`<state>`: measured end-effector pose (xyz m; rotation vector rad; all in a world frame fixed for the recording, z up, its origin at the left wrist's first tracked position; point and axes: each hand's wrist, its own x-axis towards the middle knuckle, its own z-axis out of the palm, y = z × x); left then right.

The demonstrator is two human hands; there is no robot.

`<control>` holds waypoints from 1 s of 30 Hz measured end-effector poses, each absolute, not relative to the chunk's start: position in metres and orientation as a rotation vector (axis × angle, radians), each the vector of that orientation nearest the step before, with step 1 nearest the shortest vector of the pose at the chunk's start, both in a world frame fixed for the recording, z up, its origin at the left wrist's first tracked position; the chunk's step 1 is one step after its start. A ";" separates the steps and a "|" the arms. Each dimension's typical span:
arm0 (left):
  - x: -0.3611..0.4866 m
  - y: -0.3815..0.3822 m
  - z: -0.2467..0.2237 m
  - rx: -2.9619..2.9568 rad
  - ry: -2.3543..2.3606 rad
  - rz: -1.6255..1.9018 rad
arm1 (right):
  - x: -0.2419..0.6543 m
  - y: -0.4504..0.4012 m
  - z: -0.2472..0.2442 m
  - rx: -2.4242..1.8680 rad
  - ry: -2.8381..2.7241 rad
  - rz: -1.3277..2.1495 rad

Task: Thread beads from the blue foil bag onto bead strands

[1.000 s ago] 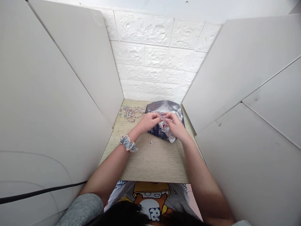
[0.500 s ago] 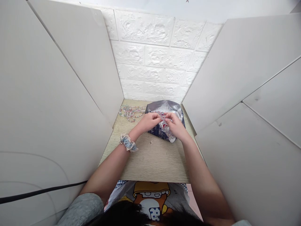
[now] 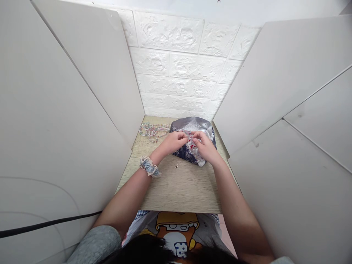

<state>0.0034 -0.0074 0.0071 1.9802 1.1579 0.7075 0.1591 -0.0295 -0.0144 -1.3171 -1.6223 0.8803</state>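
Note:
My left hand (image 3: pixel 176 142) is pinched at the fingertips, over a bag with a silver lining (image 3: pixel 192 123) and a dark blue patterned outside. Close to it on the right, my right hand (image 3: pixel 205 145) is also closed in a pinch, thumb against fingers. Small clear and red beads (image 3: pixel 192 146) lie on the bag's silver surface, just under and between the fingertips. Whatever the fingers hold is too small to make out against these beads. To the left of the bag, strings of multicoloured beads (image 3: pixel 154 131) lie loosely coiled on the wooden tabletop (image 3: pixel 178 190).
A tiny light piece (image 3: pixel 176 166) lies on the tabletop in front of the bag. White panels (image 3: pixel 110 73) rise on both sides, and a white brick-patterned wall (image 3: pixel 178 66) stands behind. A black cable (image 3: pixel 52 222) runs along the lower left.
Clear beads that showed between the fingertips are less distinct now, and the fingers have shifted very slightly. Both arms, the bag and the bead strings stay in place.

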 end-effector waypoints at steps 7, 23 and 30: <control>0.004 -0.007 0.005 2.017 1.130 0.715 | 0.158 -0.031 -0.015 -1.320 -1.637 0.888; 0.005 -0.013 0.012 1.965 1.126 0.699 | 0.154 -0.035 -0.009 -1.349 -1.687 0.825; 0.003 -0.010 0.007 1.778 1.036 0.645 | 0.158 -0.035 -0.005 -1.316 -1.605 0.742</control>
